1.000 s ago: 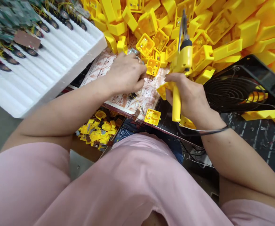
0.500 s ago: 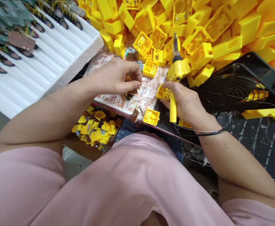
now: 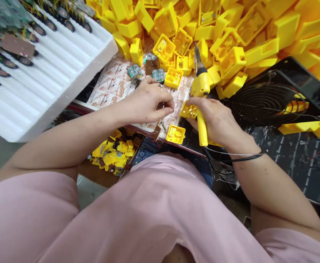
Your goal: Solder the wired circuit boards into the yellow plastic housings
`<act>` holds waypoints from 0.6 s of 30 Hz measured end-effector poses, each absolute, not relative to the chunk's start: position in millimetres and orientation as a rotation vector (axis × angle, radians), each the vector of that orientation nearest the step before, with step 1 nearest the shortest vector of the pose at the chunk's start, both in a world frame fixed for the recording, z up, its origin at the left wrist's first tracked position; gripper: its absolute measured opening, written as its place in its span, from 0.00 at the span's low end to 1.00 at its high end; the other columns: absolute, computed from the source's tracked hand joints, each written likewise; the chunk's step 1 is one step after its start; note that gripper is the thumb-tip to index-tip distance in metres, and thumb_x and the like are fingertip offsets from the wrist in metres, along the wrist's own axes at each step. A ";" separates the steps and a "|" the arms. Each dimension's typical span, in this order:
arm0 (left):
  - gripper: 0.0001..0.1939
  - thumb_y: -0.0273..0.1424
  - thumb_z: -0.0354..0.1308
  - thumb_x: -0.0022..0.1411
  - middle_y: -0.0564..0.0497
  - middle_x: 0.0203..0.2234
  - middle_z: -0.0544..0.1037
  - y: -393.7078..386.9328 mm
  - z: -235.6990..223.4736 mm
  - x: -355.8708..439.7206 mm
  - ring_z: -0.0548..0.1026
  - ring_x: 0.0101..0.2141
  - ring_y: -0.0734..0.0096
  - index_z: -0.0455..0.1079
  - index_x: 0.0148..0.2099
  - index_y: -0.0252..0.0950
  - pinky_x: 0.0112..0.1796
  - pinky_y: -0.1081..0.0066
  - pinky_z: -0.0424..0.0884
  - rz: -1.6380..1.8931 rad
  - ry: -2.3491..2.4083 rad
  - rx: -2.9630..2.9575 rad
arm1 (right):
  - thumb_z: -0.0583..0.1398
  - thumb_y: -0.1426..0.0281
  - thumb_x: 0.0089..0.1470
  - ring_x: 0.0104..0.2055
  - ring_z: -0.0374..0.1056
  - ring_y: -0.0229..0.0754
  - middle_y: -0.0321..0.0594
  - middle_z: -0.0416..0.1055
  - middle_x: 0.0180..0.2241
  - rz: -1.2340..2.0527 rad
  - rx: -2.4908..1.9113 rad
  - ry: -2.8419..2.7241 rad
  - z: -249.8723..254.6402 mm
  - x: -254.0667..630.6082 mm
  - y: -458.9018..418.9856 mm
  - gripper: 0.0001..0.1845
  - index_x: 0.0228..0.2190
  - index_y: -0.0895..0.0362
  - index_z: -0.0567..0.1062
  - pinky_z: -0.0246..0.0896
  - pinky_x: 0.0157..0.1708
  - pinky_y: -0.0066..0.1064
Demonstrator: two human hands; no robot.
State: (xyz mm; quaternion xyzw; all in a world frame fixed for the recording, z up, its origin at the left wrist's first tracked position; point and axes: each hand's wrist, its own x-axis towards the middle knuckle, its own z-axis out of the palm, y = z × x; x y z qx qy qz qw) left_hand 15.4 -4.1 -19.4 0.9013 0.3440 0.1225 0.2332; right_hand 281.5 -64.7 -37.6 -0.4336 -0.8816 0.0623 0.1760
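My left hand [image 3: 148, 103] is closed in a pinch on a small dark part with thin wires, held just above the printed sheet [image 3: 113, 83]. My right hand [image 3: 217, 118] is wrapped round a yellow soldering iron [image 3: 201, 95] whose tip points up and away, and the same hand also holds a small yellow housing [image 3: 188, 110] at the fingertips. The two hands almost meet over the sheet. One loose yellow housing [image 3: 176, 134] lies at the table edge below them. Small green circuit boards [image 3: 158, 75] lie just beyond my left hand.
A big heap of yellow plastic housings [image 3: 231, 33] fills the back. A white foam tray [image 3: 61, 65] with wired parts sits at the left. A black fan [image 3: 269, 106] lies at the right. A box of yellow scraps [image 3: 113, 151] sits below the table edge.
My left hand drew back from the heap toward me with a small wired part pinched. The soldering iron came down and left, closer to my left hand.
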 end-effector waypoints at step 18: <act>0.11 0.35 0.55 0.65 0.54 0.29 0.81 -19.5 -33.8 33.4 0.80 0.42 0.60 0.79 0.40 0.41 0.67 0.40 0.56 0.334 1.046 2.529 | 0.65 0.60 0.68 0.34 0.80 0.41 0.36 0.82 0.37 0.115 -1.200 -2.181 -31.1 269.7 -105.9 0.15 0.52 0.50 0.74 0.71 0.36 0.29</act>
